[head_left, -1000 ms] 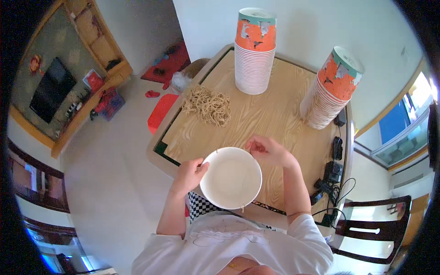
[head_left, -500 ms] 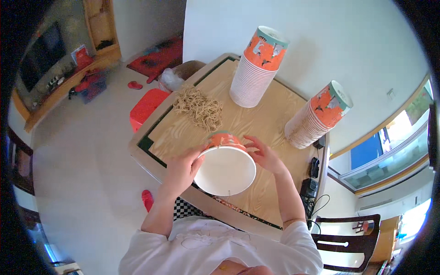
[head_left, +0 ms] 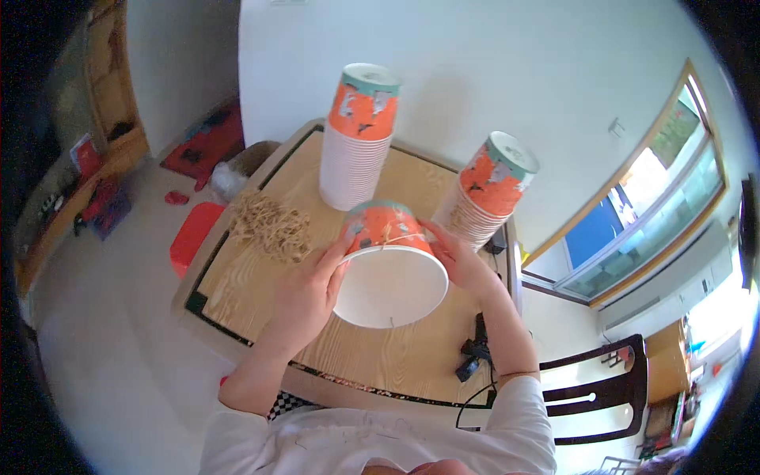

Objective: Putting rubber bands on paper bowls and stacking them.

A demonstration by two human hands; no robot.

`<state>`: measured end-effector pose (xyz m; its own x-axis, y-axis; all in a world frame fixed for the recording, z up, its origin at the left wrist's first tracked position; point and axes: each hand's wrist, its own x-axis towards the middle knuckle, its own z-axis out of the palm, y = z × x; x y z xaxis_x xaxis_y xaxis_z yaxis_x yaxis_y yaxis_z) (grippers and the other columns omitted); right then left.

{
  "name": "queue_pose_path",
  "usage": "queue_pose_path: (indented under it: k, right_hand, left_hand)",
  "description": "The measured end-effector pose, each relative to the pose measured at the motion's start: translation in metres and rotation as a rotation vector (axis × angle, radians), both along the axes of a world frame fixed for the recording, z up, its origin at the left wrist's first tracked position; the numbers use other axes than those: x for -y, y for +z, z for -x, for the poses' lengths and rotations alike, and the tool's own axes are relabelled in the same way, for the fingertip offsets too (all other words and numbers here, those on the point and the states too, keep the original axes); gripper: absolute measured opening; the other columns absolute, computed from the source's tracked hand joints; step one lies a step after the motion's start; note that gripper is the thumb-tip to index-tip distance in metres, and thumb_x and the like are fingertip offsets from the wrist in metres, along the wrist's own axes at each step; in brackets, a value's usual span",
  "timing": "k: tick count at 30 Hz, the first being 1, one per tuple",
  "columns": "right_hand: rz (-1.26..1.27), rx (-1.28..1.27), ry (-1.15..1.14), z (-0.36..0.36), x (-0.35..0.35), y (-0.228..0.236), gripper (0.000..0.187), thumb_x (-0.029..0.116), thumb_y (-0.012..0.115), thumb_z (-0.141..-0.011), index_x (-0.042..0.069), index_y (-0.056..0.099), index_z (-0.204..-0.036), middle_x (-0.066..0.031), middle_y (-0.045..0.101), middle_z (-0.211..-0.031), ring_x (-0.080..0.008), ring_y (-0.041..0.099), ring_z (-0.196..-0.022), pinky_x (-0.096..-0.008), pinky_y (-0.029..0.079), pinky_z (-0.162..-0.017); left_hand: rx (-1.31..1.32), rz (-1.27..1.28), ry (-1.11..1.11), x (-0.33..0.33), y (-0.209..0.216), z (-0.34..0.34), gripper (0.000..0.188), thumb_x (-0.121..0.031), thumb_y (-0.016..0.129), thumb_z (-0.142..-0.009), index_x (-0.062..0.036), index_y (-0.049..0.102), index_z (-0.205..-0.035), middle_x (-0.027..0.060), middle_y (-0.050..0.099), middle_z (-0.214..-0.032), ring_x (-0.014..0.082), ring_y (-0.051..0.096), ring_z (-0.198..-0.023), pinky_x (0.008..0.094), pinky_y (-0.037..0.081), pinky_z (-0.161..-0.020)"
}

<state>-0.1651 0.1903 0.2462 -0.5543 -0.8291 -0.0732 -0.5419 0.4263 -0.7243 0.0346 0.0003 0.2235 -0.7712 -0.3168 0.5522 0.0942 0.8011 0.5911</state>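
Orange-and-green tub (head_left: 389,265) between two half-curled hands (head_left: 313,279) (head_left: 459,260)

You wear a white short-sleeved shirt (head_left: 348,453) above black-and-white checked cloth (head_left: 286,405).
Thin dark lines (head_left: 380,434) make a sketchy pattern across the shirt's front. Your left sleeve (head_left: 237,439) and right sleeve (head_left: 524,419) are loose, white and stop above your bare forearms (head_left: 511,340). The cloth's small squares show as a narrow patch. Your left hand (head_left: 307,297) and right hand (head_left: 461,260) are bare too.
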Motion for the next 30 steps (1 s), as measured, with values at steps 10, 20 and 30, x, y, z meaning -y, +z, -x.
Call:
queue_pose_path:
  k: [10,20,30]
  right_hand:
    - [0.82,-0.612,-0.212,0.063,-0.076,0.139,0.042,0.009,0.032,-0.096,0.003,0.031,-0.137,-0.0126,0.038,-0.138,-0.0201,0.042,-0.122,-0.0327,0.033,-0.102]
    - [0.77,-1.176,-0.444,0.183,-0.08,0.081,0.042,0.003,0.035,-0.093,0.002,0.033,-0.135,-0.0195,0.04,-0.134,-0.0323,0.041,-0.123,-0.0375,0.037,-0.098]
    - [0.669,-1.126,-0.347,0.214,-0.099,0.003,0.046,0.0,0.035,-0.09,0.004,0.032,-0.136,-0.0217,0.029,-0.14,-0.0359,0.031,-0.129,-0.0409,0.031,-0.103]
  left_hand:
    - [-0.436,-0.045,-0.506,-0.052,0.119,0.128,0.051,-0.029,0.044,-0.093,-0.0035,0.033,-0.136,0.0161,0.039,-0.137,0.0278,0.04,-0.124,0.0383,0.033,-0.102]
    - [-0.361,-0.515,-0.821,-0.052,0.086,0.355,0.054,-0.034,0.033,-0.097,0.0048,0.029,-0.135,0.0175,0.039,-0.135,0.0222,0.036,-0.126,0.0307,0.025,-0.105]
    - [-0.219,-0.504,-0.754,-0.063,0.016,0.37,0.048,-0.023,0.033,-0.097,0.0034,0.026,-0.137,0.0169,0.034,-0.14,0.0228,0.029,-0.131,0.0305,0.021,-0.107]
